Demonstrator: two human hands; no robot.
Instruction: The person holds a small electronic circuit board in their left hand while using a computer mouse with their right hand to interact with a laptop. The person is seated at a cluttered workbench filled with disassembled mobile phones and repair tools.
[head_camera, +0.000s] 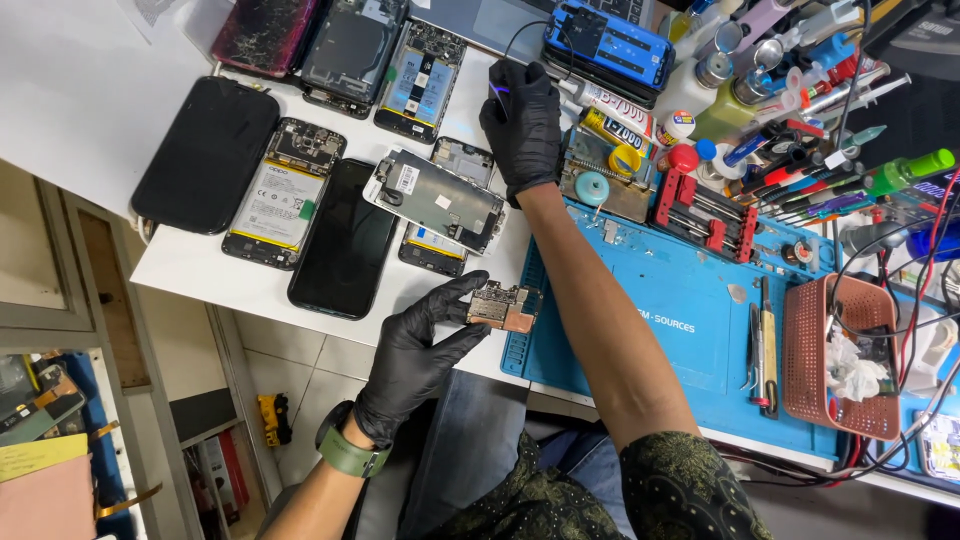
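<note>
Left hand (415, 345) pinches small copper-shielded circuit board (503, 307) past the white table edge (190, 270); a slip risks dropping it. Right hand (522, 115) closed on black tool (497, 92).

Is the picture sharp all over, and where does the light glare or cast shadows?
Head view: evenly lit and mostly sharp; the left hand in its black glove holding the small copper-coloured circuit board is crisp; soft glare on the glossy black phone screen; the right hand casts only a faint shadow; straight edges bow slightly near the corners.

Opened phones (300, 150) left of mat (680, 320); basket (840, 355) on mat's right; tools (790, 110) behind.
</note>
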